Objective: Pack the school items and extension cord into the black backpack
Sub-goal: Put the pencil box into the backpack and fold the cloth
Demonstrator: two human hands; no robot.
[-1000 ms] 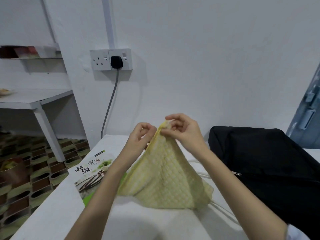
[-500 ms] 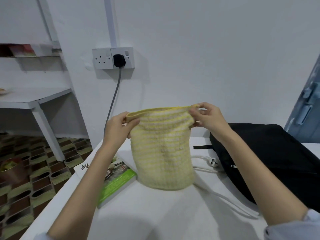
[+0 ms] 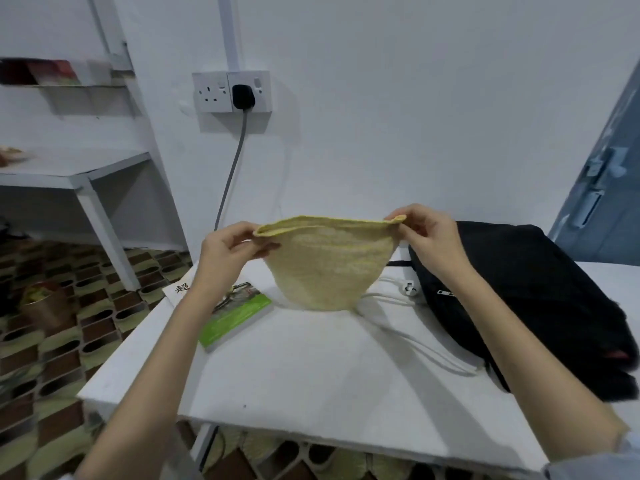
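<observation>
At far left, white shelves (image 3: 79, 169) stand against the wall above a patterned floor (image 3: 62, 323). Moving right, a wall socket (image 3: 231, 92) holds a black plug (image 3: 243, 95), its grey cable running down behind a white tabletop (image 3: 311, 368). On the tabletop's left part lies a book (image 3: 235, 315) with a green and white cover, partly hidden by the left forearm. The left hand (image 3: 230, 249) pinches the left end of the rim of a yellow knitted pouch (image 3: 329, 268), fingers curled on the fabric. The pouch hangs stretched wide between both hands, its bottom touching or just above the tabletop. The right hand (image 3: 427, 239) pinches the right end of the rim in the same way. Just behind and to the right of the pouch, a white extension cord (image 3: 415, 337) trails across the tabletop, its plug beside the black backpack (image 3: 540, 299), which lies flat on the right side of the tabletop. A grey door (image 3: 602, 174) shows at far right.
</observation>
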